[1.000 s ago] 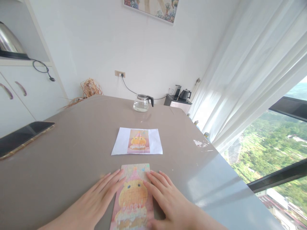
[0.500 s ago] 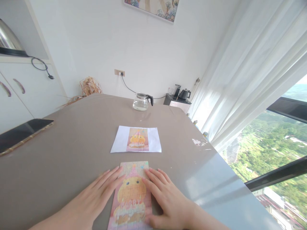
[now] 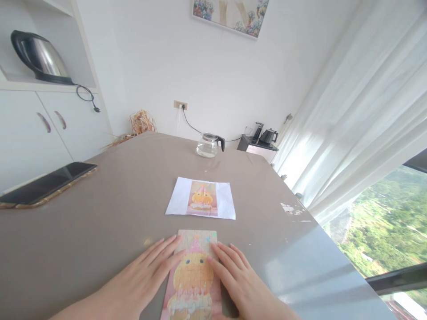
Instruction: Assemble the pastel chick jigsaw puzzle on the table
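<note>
While the jigsaw puzzle [image 3: 193, 276] lies flat before you, your left hand [image 3: 142, 278] at its nine o'clock, your right hand [image 3: 245, 284] at its three, fingers of both loosely spread with tips on its borders, a printed sheet [image 3: 201, 199] sits at twelve, a phone [image 3: 50, 184] at ten, a glass pot [image 3: 206, 148] farther toward twelve.

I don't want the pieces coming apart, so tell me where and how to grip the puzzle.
Grip the puzzle by its two long edges, coming from left and right at once, probably with light inward pressure. It lies flat, narrow and seamed into small pieces, so a one-sided pull could split it. The left hand and right hand rest at those edges.
</note>
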Available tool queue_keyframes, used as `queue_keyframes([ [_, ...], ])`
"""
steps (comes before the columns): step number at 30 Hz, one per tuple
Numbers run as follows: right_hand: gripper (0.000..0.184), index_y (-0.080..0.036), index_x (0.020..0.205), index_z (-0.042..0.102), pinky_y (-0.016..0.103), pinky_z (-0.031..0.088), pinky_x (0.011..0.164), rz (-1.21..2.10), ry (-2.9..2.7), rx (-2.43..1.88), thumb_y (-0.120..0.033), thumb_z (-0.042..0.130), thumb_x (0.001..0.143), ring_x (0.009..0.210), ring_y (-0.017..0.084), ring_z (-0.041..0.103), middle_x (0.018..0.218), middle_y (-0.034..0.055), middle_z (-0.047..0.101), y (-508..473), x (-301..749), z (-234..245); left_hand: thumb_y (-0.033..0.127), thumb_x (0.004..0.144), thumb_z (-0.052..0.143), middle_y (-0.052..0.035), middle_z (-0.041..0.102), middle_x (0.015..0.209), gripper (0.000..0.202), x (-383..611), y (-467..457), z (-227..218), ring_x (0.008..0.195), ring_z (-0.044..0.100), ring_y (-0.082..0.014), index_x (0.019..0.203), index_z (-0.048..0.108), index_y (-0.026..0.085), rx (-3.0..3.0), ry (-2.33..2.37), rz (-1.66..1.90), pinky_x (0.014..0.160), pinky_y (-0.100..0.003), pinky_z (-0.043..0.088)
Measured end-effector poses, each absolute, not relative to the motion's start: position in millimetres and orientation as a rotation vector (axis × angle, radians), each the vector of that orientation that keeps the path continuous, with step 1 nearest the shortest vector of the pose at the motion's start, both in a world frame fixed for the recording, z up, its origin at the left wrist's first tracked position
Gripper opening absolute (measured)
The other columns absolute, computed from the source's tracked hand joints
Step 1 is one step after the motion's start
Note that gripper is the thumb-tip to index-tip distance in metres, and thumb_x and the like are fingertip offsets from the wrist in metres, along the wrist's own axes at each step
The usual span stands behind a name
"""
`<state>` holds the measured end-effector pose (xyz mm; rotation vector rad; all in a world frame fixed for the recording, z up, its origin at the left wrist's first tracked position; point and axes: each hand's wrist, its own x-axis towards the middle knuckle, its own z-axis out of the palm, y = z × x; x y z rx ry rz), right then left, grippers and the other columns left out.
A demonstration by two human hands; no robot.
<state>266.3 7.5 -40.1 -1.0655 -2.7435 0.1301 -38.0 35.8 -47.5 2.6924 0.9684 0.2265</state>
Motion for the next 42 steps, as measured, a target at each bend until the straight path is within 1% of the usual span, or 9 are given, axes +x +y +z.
queue_keyframes([
  [4,0.086,-0.015,0.150,0.020,0.050,0.023,0.113,0.145,-2.745,-1.061,-0.064,0.052,0.086,0.140,0.031,0.026,0.152,0.0143,0.029,7.3,268.0,-40.2,0.071,0.077,0.055,-0.0064,0.008,0.157,0.097,-37.4,34.4,-40.3,0.140,0.018,-0.0392,0.150,0.001,0.034,2.681,0.969,0.151,0.108,-0.059,0.030],
  [7,0.085,-0.016,0.150,0.018,0.051,0.021,0.114,0.208,-2.735,-1.062,-0.062,0.052,0.087,0.140,0.031,0.024,0.153,0.0139,0.027,5.4,267.6,-37.4,0.071,0.078,0.054,-0.0079,0.008,0.157,0.098,-37.0,35.2,-37.7,0.140,0.019,-0.0399,0.150,-0.001,0.033,2.711,0.953,0.140,0.107,-0.060,0.031],
  [12,0.082,-0.015,0.150,0.019,0.052,0.018,0.114,0.299,-2.697,-1.104,-0.055,0.054,0.087,0.141,0.030,0.022,0.151,0.0145,0.031,1.0,263.7,-29.5,0.069,0.075,0.059,-0.0084,0.011,0.157,0.101,-38.5,36.0,-44.7,0.138,0.024,-0.0410,0.150,0.003,0.030,2.781,0.951,0.217,0.106,-0.060,0.033],
  [15,0.081,-0.013,0.149,0.021,0.053,0.017,0.114,0.329,-2.686,-1.114,-0.053,0.054,0.086,0.141,0.031,0.021,0.150,0.0161,0.031,0.4,261.3,-26.5,0.064,0.072,0.065,-0.0082,0.009,0.158,0.105,-41.2,36.8,-51.6,0.139,0.022,-0.0407,0.150,0.005,0.029,2.795,0.967,0.196,0.107,-0.058,0.033],
  [24,0.078,-0.015,0.148,0.023,0.054,0.010,0.114,0.445,-2.703,-1.140,-0.058,0.048,0.088,0.143,0.028,0.015,0.151,0.0150,0.030,1.1,260.3,-22.3,0.069,0.072,0.061,-0.0096,0.010,0.157,0.103,-45.3,41.8,-56.7,0.137,0.026,-0.0432,0.151,0.009,0.027,2.816,0.921,0.230,0.105,-0.059,0.035],
  [28,0.077,-0.015,0.148,0.024,0.054,0.009,0.114,0.465,-2.701,-1.151,-0.059,0.047,0.089,0.143,0.028,0.013,0.152,0.0148,0.027,0.8,260.1,-22.4,0.072,0.073,0.059,-0.0080,0.008,0.158,0.103,-45.4,39.6,-56.6,0.139,0.023,-0.0418,0.151,0.007,0.028,2.800,0.961,0.211,0.106,-0.057,0.034],
  [31,0.076,-0.015,0.148,0.025,0.053,0.008,0.115,0.457,-2.698,-1.156,-0.057,0.047,0.089,0.144,0.028,0.012,0.153,0.0155,0.026,1.1,260.0,-23.1,0.071,0.072,0.060,-0.0072,0.007,0.158,0.104,-45.3,38.5,-57.1,0.140,0.020,-0.0406,0.151,0.005,0.029,2.795,0.989,0.163,0.107,-0.057,0.034],
  [35,0.077,-0.015,0.147,0.026,0.051,0.007,0.115,0.465,-2.702,-1.158,-0.059,0.047,0.088,0.144,0.026,0.012,0.152,0.0152,0.027,1.4,259.6,-23.1,0.070,0.071,0.062,-0.0061,0.007,0.158,0.104,-46.0,39.2,-59.1,0.140,0.021,-0.0405,0.150,0.008,0.029,2.773,0.984,0.182,0.108,-0.056,0.032],
  [42,0.078,-0.016,0.147,0.028,0.051,0.010,0.115,0.486,-2.691,-1.198,-0.061,0.049,0.086,0.143,0.030,0.016,0.155,0.0152,0.020,1.6,260.7,-21.9,0.066,0.068,0.067,-0.0050,0.008,0.158,0.106,-46.4,38.4,-60.8,0.140,0.022,-0.0395,0.150,0.011,0.030,2.743,1.006,0.219,0.110,-0.053,0.030],
])
